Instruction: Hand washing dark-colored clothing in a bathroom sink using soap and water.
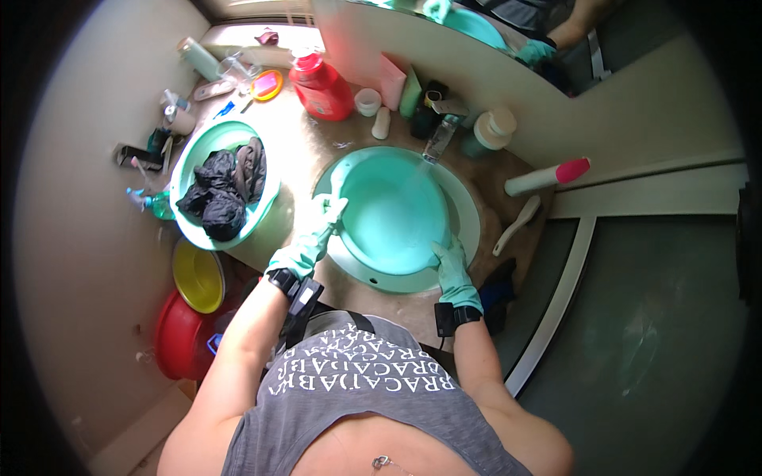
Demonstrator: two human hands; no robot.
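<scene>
A turquoise plastic basin [387,214] stands in the round white sink [470,208], and water seems to run into it from the faucet [440,140]. My left hand [318,220], in a mint-green rubber glove, grips the basin's left rim. On the lower right rim rests my right hand [453,268], gloved alike, its thumb on the edge; fingers underneath are partly hidden. To the left, a second turquoise basin [271,208] holds dark, crumpled wet-looking cloths [220,193].
Behind the sink stand a red detergent bottle [321,89], tubes and a white-lidded jar [494,128]. A white bottle with a pink cap [545,178] and a white-handled brush [517,226] lie right. Yellow [199,276] and red basins [178,339] sit lower left.
</scene>
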